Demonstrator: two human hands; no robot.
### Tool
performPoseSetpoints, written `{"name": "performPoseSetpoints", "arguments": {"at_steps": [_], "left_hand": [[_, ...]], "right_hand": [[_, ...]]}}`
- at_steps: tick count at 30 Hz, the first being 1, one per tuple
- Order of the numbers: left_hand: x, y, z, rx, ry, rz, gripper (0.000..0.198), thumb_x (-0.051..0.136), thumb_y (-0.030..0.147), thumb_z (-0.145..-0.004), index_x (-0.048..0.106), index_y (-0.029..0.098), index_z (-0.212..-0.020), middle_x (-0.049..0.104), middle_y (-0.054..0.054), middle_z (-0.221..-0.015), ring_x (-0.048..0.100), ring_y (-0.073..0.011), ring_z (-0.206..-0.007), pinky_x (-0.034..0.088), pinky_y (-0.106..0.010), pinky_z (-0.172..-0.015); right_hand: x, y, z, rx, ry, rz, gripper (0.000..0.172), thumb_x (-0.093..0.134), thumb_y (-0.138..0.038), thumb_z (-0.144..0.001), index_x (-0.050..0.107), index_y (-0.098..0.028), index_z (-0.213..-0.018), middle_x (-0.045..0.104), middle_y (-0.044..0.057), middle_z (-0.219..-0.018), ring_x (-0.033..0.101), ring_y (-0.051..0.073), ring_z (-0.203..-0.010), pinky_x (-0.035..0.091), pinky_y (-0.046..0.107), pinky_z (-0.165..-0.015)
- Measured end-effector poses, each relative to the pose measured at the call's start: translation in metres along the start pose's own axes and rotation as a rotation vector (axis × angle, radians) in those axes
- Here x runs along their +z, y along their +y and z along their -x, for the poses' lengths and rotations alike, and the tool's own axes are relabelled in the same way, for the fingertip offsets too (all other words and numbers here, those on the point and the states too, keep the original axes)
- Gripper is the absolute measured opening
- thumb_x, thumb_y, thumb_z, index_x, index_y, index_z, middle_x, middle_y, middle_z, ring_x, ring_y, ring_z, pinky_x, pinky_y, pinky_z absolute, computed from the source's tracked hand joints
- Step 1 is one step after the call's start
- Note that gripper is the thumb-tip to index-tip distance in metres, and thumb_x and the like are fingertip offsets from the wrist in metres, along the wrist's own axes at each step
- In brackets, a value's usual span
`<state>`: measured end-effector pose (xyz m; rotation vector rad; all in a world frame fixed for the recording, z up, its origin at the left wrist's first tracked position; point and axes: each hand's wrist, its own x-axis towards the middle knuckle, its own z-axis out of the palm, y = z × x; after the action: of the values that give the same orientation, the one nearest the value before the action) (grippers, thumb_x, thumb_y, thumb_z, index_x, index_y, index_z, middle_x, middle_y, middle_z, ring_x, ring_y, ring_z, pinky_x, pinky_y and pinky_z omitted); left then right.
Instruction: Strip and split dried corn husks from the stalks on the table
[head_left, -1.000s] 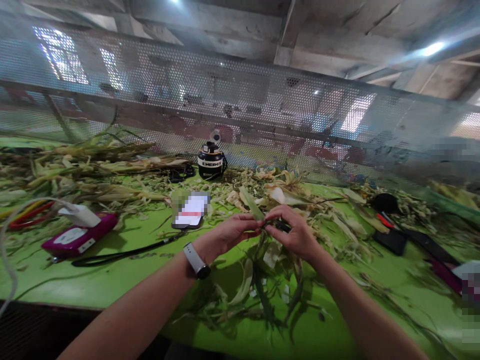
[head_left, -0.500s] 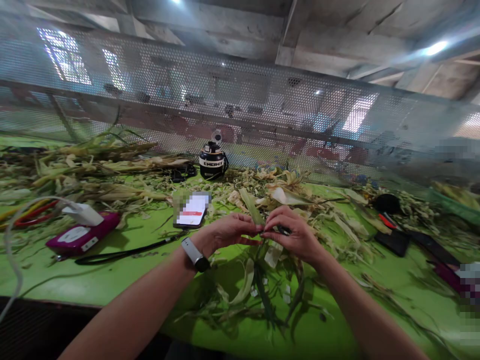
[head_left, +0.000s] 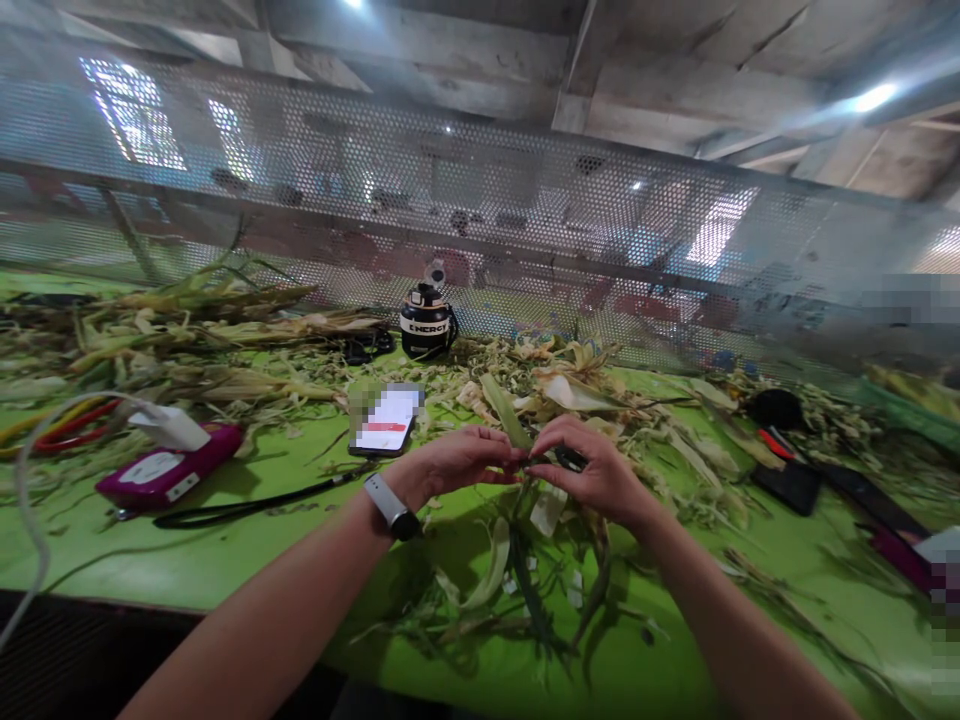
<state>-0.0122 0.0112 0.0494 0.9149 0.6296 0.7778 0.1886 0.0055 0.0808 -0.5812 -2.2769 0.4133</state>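
My left hand [head_left: 469,465] pinches a long green leaf strip [head_left: 504,408], which points up and away from me between the two hands. My right hand [head_left: 592,470] is closed at the same spot, its thumb and fingertips meeting my left fingertips on the plant. A small dark object [head_left: 570,458] shows within the curl of my right hand; I cannot make out what it is. Beneath both hands hang or lie a pale curled leaf [head_left: 491,570], darker green blades [head_left: 534,600] and small white bits [head_left: 575,590].
A phone [head_left: 386,420], a purple power bank [head_left: 169,468] with a white plug and a black bottle [head_left: 426,322] rest on the green table [head_left: 262,570]. Dry leaf heaps [head_left: 187,330] lie at the left. Red-handled pruners [head_left: 776,443] sit at the right, before a perforated metal screen [head_left: 487,200].
My hands keep nearly the same place and grip on the leaf strip, with slight finger movement. The whole view has shifted very slightly.
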Motion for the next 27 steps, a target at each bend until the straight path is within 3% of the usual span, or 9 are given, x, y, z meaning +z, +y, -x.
{"name": "performPoseSetpoints", "arguments": {"at_steps": [3,10,17,24,27], "left_hand": [[-0.001,-0.001,-0.002,0.039,0.014,-0.011,0.02,0.08,0.024,-0.053,0.065,0.012,-0.059,0.063,-0.001,-0.065,0.056,-0.0102,-0.066,0.046,-0.027,-0.075],[0.001,0.0,-0.005,0.132,0.02,-0.109,0.009,0.066,0.019,-0.061,0.063,0.013,-0.055,0.057,0.0,-0.057,0.049,-0.0098,-0.06,0.04,-0.025,-0.065],[0.01,0.001,-0.004,0.138,0.125,-0.234,0.009,0.057,0.017,-0.059,0.066,0.013,-0.057,0.06,-0.001,-0.061,0.05,-0.0128,-0.065,0.04,-0.027,-0.07],[0.006,0.001,-0.003,0.197,0.05,-0.292,0.012,0.056,0.015,-0.063,0.067,0.013,-0.06,0.062,-0.002,-0.065,0.053,-0.0131,-0.068,0.042,-0.026,-0.072],[0.006,0.0,-0.002,0.186,-0.04,-0.272,0.01,0.062,0.02,-0.069,0.066,0.013,-0.063,0.063,-0.002,-0.067,0.055,-0.0131,-0.07,0.043,-0.028,-0.077]], "right_hand": [[0.0,0.0,0.001,-0.021,0.009,0.022,0.015,0.067,-0.027,-0.077,0.062,-0.02,-0.09,0.062,0.006,-0.088,0.058,0.018,-0.085,0.047,0.032,-0.078],[0.006,0.004,0.002,-0.029,0.073,0.078,0.009,0.066,-0.024,-0.078,0.065,-0.02,-0.086,0.059,0.006,-0.087,0.058,0.017,-0.085,0.048,0.03,-0.077],[0.008,0.002,0.001,-0.019,0.046,0.141,0.016,0.068,-0.026,-0.076,0.064,-0.02,-0.09,0.061,0.007,-0.087,0.059,0.018,-0.085,0.049,0.032,-0.076],[0.006,0.005,0.001,-0.009,0.09,0.031,0.01,0.068,-0.025,-0.077,0.066,-0.021,-0.086,0.06,0.006,-0.086,0.059,0.017,-0.083,0.049,0.031,-0.076],[0.008,0.007,0.002,-0.039,0.112,0.016,0.004,0.065,-0.024,-0.079,0.067,-0.021,-0.082,0.059,0.005,-0.084,0.059,0.016,-0.081,0.049,0.029,-0.074]]}}
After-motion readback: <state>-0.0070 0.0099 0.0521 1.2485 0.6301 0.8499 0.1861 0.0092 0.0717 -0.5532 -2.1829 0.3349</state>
